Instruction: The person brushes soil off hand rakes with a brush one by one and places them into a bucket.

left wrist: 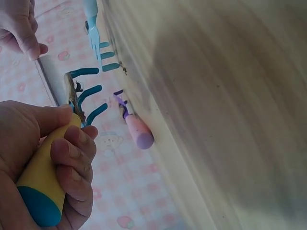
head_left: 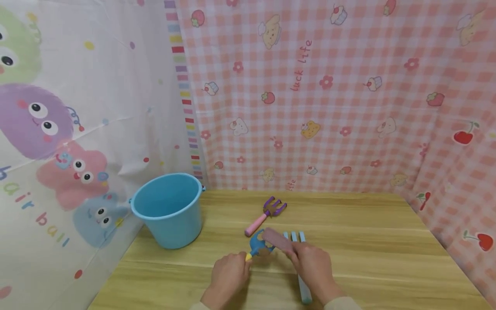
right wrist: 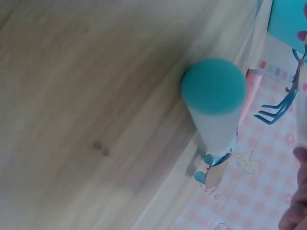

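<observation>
My left hand [head_left: 228,272] grips the yellow handle [left wrist: 45,167] of a small toy garden rake with blue tines [head_left: 256,243]. Brown dirt-like patches cling to its head. With my right hand [head_left: 314,268] I hold a flat pinkish-grey strip [head_left: 277,239] against or just over the rake head; its exact kind is unclear. Beneath the right hand a light-blue toy rake [head_left: 304,292] lies on the table, partly hidden by that hand. Farther back lies a purple toy rake with a pink handle [head_left: 256,224], with brown patches on its head.
A light-blue bucket [head_left: 174,230] stands upright at the table's left side. The wood-patterned table [head_left: 372,249] meets a pink checked cloth [head_left: 294,99] at the back and right. A white printed cloth [head_left: 128,86] hangs on the left.
</observation>
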A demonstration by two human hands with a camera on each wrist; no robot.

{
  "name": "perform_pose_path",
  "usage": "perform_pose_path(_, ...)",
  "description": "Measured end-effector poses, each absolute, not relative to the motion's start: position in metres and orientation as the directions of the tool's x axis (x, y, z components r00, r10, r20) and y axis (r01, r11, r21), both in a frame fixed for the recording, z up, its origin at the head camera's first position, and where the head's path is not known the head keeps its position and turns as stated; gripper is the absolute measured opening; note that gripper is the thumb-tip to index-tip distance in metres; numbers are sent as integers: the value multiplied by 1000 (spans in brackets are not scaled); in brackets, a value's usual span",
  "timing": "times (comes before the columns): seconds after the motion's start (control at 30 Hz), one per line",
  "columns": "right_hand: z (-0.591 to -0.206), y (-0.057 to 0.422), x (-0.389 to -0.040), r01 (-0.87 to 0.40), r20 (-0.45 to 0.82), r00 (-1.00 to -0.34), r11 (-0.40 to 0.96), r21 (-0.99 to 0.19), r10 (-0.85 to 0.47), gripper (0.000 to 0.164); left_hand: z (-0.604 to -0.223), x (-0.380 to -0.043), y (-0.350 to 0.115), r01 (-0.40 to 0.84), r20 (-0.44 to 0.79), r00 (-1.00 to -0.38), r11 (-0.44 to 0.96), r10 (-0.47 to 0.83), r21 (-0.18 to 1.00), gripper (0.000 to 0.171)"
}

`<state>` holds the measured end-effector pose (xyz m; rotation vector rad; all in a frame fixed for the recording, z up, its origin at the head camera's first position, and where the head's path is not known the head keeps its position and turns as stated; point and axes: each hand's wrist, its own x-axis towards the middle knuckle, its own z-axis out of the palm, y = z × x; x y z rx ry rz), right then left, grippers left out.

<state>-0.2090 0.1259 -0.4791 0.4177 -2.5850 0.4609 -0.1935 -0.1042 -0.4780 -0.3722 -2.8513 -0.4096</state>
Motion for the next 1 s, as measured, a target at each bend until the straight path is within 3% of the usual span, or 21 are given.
perform_pose_path(0.47,-487,126,-211,-371,496,-836,908,-194,-236,23,-474,-190,-101,266,247,-947,935,207,237,26)
perform_pose_path(0.67,-480,124,-210,-314,523,-835,929,-197,-171,22,-475,-189,-101,266,248,-947,933,206,243,25)
perform_pose_path(0.87,-471,113,-200,-436,547,-797,870,-231,-254,23,-472,-191,-102,273,258,-944,928,207,254,26)
perform_pose_path(1.0,-474,110,-198,-403,542,-804,893,-198,-243,23,-469,-191,-101,277,255,-944,926,211,255,26)
